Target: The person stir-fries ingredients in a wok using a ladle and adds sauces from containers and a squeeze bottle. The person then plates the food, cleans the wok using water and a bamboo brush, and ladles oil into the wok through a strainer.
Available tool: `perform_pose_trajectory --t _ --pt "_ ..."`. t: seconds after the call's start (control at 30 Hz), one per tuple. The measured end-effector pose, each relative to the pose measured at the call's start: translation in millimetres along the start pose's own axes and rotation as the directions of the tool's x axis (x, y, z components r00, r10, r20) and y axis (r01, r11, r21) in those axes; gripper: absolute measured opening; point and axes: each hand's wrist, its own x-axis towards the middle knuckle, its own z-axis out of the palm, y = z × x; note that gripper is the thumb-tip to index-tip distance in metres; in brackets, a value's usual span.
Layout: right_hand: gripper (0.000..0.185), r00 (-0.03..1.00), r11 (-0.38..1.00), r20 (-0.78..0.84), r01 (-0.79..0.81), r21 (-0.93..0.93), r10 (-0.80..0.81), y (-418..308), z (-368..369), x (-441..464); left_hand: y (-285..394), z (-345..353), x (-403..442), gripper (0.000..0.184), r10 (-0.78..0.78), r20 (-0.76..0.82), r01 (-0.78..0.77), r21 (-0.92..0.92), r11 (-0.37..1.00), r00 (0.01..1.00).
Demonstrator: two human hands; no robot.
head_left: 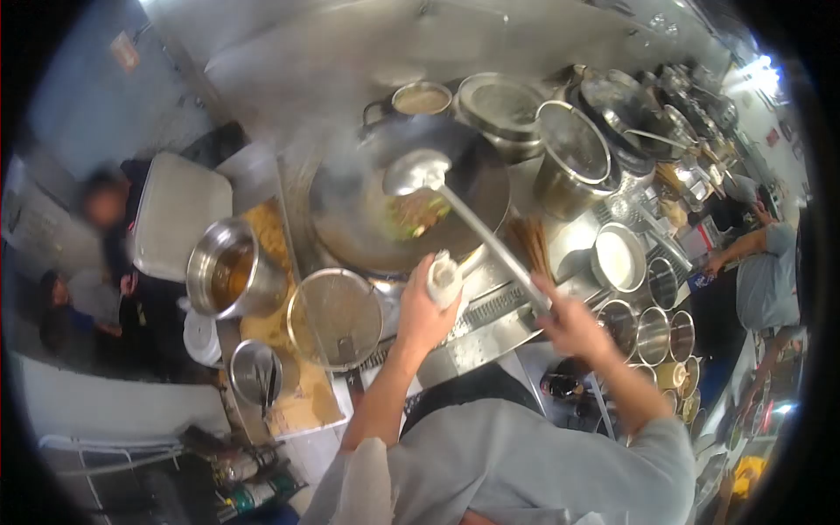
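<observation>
A large dark wok (350, 232) holds a small heap of brownish and green food (416, 214), with steam rising at its left. My left hand (429, 302) is closed around a whitish cloth (444, 278) at the near edge of the wok, where the wok's handle seems to be. In my right hand (573, 324) is the handle of a long metal ladle (494, 243). The ladle's bowl is over the wok, just above the food. A bamboo brush (530, 245) stands beyond my right hand.
Left of the wok are a round strainer (336, 318), a pot of brown liquid (232, 273) and a grey tray (182, 214). To the right stand a deep pot with a strainer (564, 188) and a white-filled bowl (618, 258). Other people are at both sides.
</observation>
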Motion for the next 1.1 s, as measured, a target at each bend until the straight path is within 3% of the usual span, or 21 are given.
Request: perform_pose_trajectory --t 0.03,0.1,0.13,0.17,0.2,0.23,0.33,0.37,0.43,0.5,0.53,0.57,0.63,0.7,0.73,0.83,0.87,0.9,0.93,1.07,1.1 --pt "0.064 0.995 0.993 -0.081 -0.048 0.107 0.057 21.4 34.0 -6.6 -2.8 3.6 0.5 0.057 0.003 -0.018 -0.003 -0.031 1.0 1.0" --pt "0.057 0.89 0.941 -0.348 0.334 0.056 -0.296 97.8 125.0 13.0 1.5 4.9 0.1 0.059 -0.137 0.037 0.142 -0.184 0.973 0.99" --pt "0.053 0.972 0.896 -0.234 0.101 0.433 0.003 85.0 129.3 12.7 -0.7 5.7 -0.8 0.057 -0.135 0.035 0.139 -0.18 0.974 0.99" --pt "0.049 0.973 0.687 -0.021 -0.146 0.712 0.23 61.3 120.2 23.3 -1.2 5.4 0.9 0.057 -0.09 0.011 0.091 -0.134 0.987 0.996" --pt "0.04 0.983 0.467 0.028 -0.111 0.877 0.182 37.7 95.0 33.3 -2.6 3.4 0.4 0.056 -0.041 -0.012 0.04 -0.081 0.996 0.999" --pt "0.033 0.967 0.559 -0.094 -0.057 0.827 0.239 38.2 76.1 52.4 -3.8 1.0 -2.6 0.055 0.005 -0.015 -0.005 -0.019 1.0 1.0" --pt "0.032 0.956 0.526 -0.196 0.054 0.849 0.218 57.0 -9.3 132.5 21.1 -10.5 -9.0 0.057 -0.074 -0.064 0.062 -0.166 0.984 0.995" --pt "0.031 0.954 0.69 -0.231 0.038 0.723 0.189 70.9 -39.6 165.2 24.1 -13.3 -17.2 0.056 -0.151 -0.06 0.136 -0.203 0.97 0.987" --pt "0.027 0.913 0.784 -0.389 0.149 0.602 0.125 95.7 -70.0 238.4 34.6 -14.4 -38.4 0.055 -0.266 -0.103 0.208 -0.387 0.898 0.958" --pt "0.015 0.904 0.806 -0.368 0.044 0.591 0.22 94.0 -93.7 307.7 37.3 -18.4 -63.3 0.051 -0.32 -0.125 0.266 -0.325 0.908 0.939" --pt "0.012 0.9 0.813 -0.323 -0.055 0.579 0.291 103.9 -99.1 348.8 19.4 -14.0 -88.0 0.05 -0.471 -0.082 0.378 -0.485 0.789 0.878" --pt "0.01 0.914 0.715 -0.278 -0.018 0.699 0.294 97.5 -107.2 368.9 1.8 -8.3 -113.7 0.049 -0.601 -0.011 0.464 -0.624 0.629 0.799" --pt "0.01 0.95 0.407 -0.249 0.156 0.9 0.186 98.2 -122.7 419.4 4.2 -3.5 -139.2 0.046 -0.618 -0.078 0.467 -0.583 0.665 0.783" --pt "0.015 0.974 -0.376 0.165 -0.097 0.922 0.153 106.7 -159.6 483.7 28.3 -5.8 -146.9 0.046 -0.749 -0.024 0.508 -0.721 0.472 0.662" --pt "0.017 0.983 -0.316 0.149 -0.108 0.943 0.107 96.0 -176.8 489.1 36.6 -4.8 -151.1 0.046 -0.803 0.018 0.512 -0.778 0.362 0.596" --pt "0.016 0.938 -0.093 0.326 -0.337 0.937 -0.122 92.2 -212.9 516.6 30.3 0.0 -173.2 0.047 -0.761 -0.156 0.495 -0.674 0.548 0.63" --pt "0.017 0.979 0.36 0.194 -0.162 0.919 -0.055 83.9 -218.1 504.7 35.5 -4.3 -172.8 0.049 -0.757 -0.134 0.497 -0.679 0.54 0.639" --pt "0.018 0.998 0.742 0.037 0.017 0.67 -0.057 67.3 -227.2 482.4 44.2 -7.2 -166.7 0.051 -0.774 -0.14 0.536 -0.644 0.545 0.618" --pt "0.02 0.986 0.957 -0.107 0.149 0.25 -0.126 52.5 -232.1 460.0 54.8 -9.8 -157.2 0.052 -0.789 -0.144 0.575 -0.609 0.546 0.597" --pt "0.032 0.948 0.991 -0.316 0.004 -0.134 -0.046 43.9 -187.4 377.7 42.6 -25.6 -163.7 0.059 -0.694 -0.106 0.627 -0.348 0.697 0.712" --pt "0.045 0.941 0.997 -0.335 -0.01 0.079 0.036 59.4 -161.6 347.2 28.0 -27.6 -174.3 0.061 -0.619 -0.157 0.568 -0.274 0.776 0.77"
